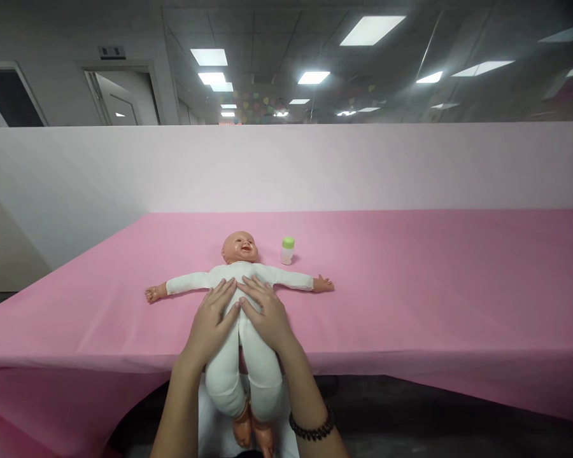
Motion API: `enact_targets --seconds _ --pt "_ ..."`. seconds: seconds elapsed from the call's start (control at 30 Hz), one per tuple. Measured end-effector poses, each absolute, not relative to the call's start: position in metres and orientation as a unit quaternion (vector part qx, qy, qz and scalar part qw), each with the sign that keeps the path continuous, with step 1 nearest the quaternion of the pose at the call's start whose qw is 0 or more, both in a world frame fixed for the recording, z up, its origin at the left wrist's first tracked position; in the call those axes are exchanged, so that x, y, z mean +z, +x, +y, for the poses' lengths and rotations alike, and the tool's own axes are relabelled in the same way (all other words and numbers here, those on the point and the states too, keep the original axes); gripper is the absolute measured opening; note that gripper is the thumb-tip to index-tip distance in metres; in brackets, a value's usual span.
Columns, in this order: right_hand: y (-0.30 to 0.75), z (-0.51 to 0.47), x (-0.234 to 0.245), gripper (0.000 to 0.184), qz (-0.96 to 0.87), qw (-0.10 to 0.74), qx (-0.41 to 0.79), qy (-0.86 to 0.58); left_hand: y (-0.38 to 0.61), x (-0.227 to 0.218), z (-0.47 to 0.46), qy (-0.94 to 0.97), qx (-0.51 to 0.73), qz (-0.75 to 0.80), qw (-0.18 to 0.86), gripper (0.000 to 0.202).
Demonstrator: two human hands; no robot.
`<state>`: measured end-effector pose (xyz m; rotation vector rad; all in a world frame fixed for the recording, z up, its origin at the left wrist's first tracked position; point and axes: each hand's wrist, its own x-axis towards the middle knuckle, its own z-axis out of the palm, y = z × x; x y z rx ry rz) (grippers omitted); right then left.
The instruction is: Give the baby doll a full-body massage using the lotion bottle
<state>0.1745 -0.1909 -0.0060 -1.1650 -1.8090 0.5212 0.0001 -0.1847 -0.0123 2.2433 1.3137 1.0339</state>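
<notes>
A baby doll (240,270) with a white cloth body lies on its back, its arms stretched out to both sides. Its head points to the far side, and its legs hang past the table's front edge. My left hand (212,321) rests flat on the left of the doll's belly, fingers extended. On the right of the belly lies my right hand (266,312), also flat with its fingers out. The two hands nearly meet at the thumbs, and they cover part of the doll's torso.
A pink cloth (410,286) covers the table. Beyond the doll's arm stands a small bottle (287,252) with a green cap. A white partition (315,168) rises behind the table. A beaded bracelet (312,431) is on my right wrist.
</notes>
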Motion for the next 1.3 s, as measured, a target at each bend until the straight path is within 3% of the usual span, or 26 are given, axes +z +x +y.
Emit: enact_targets --seconds 0.3,0.5,0.7,1.1,1.3 --pt "0.174 -0.187 -0.009 0.055 -0.711 0.4 0.221 -0.534 0.002 -0.01 -0.188 0.742 0.346 0.53 0.22 0.069" --pt "0.174 -0.181 -0.021 0.069 -0.65 0.453 0.263 -0.551 0.001 -0.02 -0.184 0.683 0.407 0.545 0.268 0.077" --pt "0.174 -0.176 -0.031 0.071 -0.595 0.494 0.286 -0.565 -0.002 -0.026 -0.183 0.631 0.418 0.58 0.3 0.085" --pt "0.176 -0.184 -0.031 0.055 -0.492 0.602 0.241 -0.581 -0.004 -0.025 -0.184 0.581 0.51 0.573 0.271 0.048" --pt "0.186 -0.186 -0.029 0.052 -0.258 0.742 0.439 -0.437 -0.018 -0.031 -0.178 0.422 0.614 0.482 0.462 0.043"
